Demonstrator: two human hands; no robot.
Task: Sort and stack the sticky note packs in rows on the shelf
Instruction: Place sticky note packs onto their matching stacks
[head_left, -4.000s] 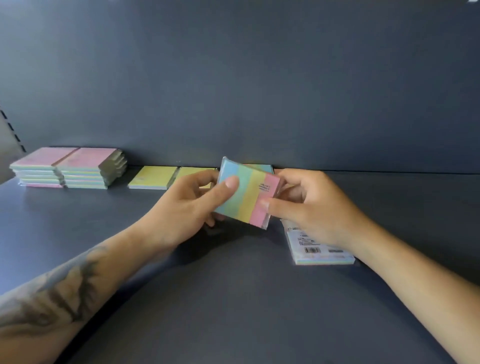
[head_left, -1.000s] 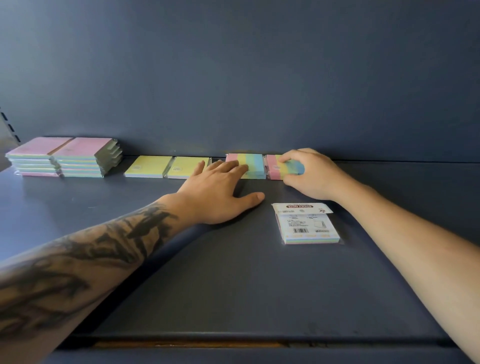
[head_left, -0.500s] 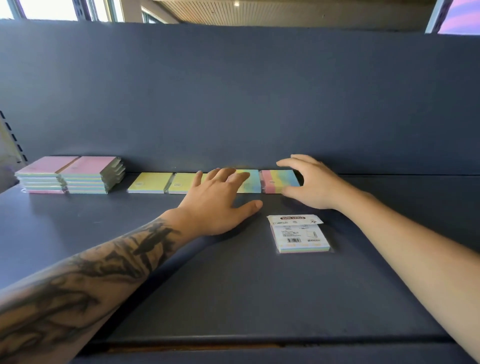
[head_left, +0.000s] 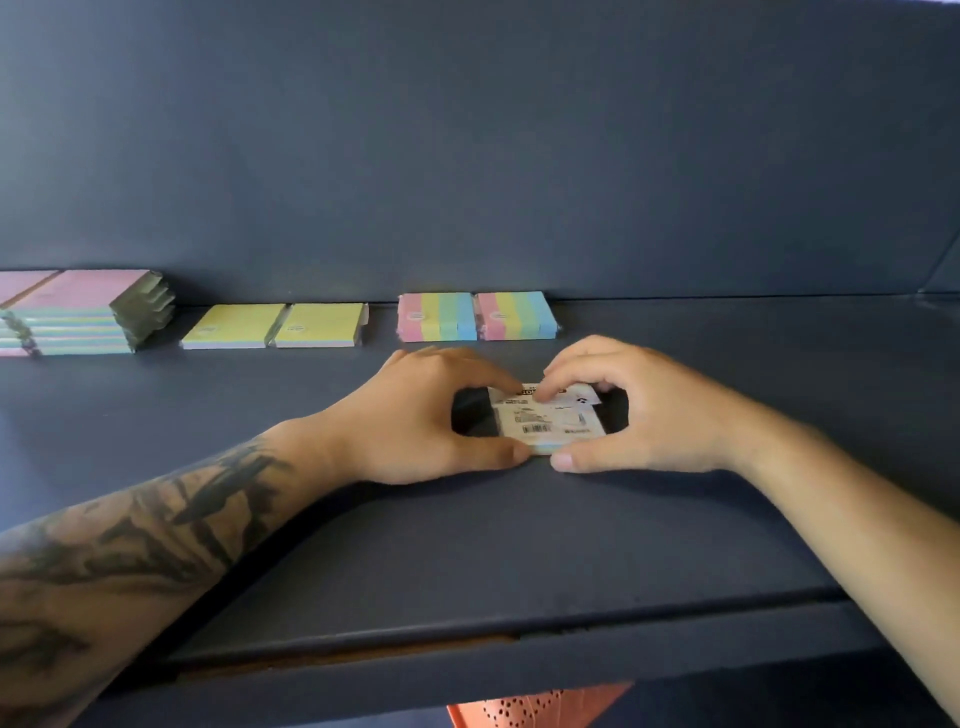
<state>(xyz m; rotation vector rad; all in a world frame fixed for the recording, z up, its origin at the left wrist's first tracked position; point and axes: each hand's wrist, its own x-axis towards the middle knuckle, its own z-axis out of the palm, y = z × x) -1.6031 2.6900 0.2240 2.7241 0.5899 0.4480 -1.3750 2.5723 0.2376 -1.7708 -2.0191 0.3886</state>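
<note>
A sticky note pack (head_left: 548, 422) lies label side up on the dark shelf (head_left: 467, 561). My left hand (head_left: 415, 415) pinches its left edge between thumb and fingers. My right hand (head_left: 649, 410) pinches its right edge the same way. Behind them, against the back wall, two striped multicolour packs (head_left: 475, 316) lie side by side. Two yellow packs (head_left: 275, 325) lie to their left. Further left stand two stacks of pink-topped packs (head_left: 78, 312).
The shelf's back wall (head_left: 467, 156) rises just behind the row. The shelf's front edge (head_left: 467, 670) runs across the bottom, with an orange perforated object (head_left: 524, 709) below it. Bare shelf surface extends right of the striped packs.
Both hands have drawn back from the row at the wall and closed on the label-up pack. The second striped pack now lies released next to the first.
</note>
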